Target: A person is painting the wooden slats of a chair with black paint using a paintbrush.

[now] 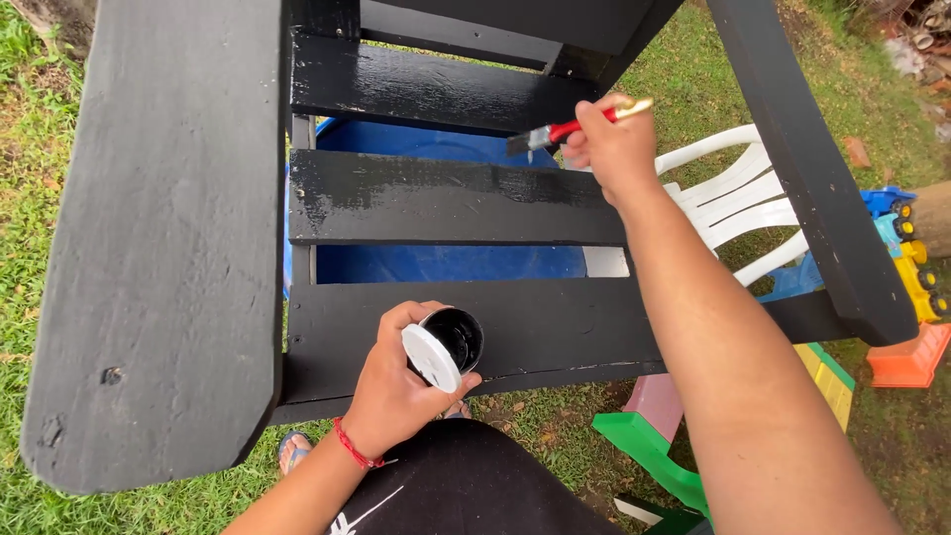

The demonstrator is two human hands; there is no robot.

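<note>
Paintbrush: the paintbrush [555, 132] sits in the right hand [609, 149], red ferrule showing, pale handle poking out past the knuckles, bristles laid on the near edge of the top slat [426, 89].
Right hand: closed around the brush in a pinch grip, wrist cocked so the bristles meet the wood flat, which looks like the way to spread an even coat.
Left hand: the left hand [396, 386] is wrapped around a small paint pot [458, 337], thumb and fingers also pinning its white lid [431, 357] against the rim, so lid and pot stay together.
Paint pot: held low and close to the body, mouth tipped up towards the brush, black inside.
Wooden frame: three black slats run across; the middle slat [446, 198] and the top one shine wet, while the broad plank [158, 238] on the left looks matt and dry.
Behind the slats: a blue barrel [446, 263] shows through the gaps.
Surroundings: a white plastic chair [733, 198], coloured plastic toys [901, 287] and grass [20, 198] lie beyond and below.
Wrist: a red band [352, 446] circles the left one.
</note>
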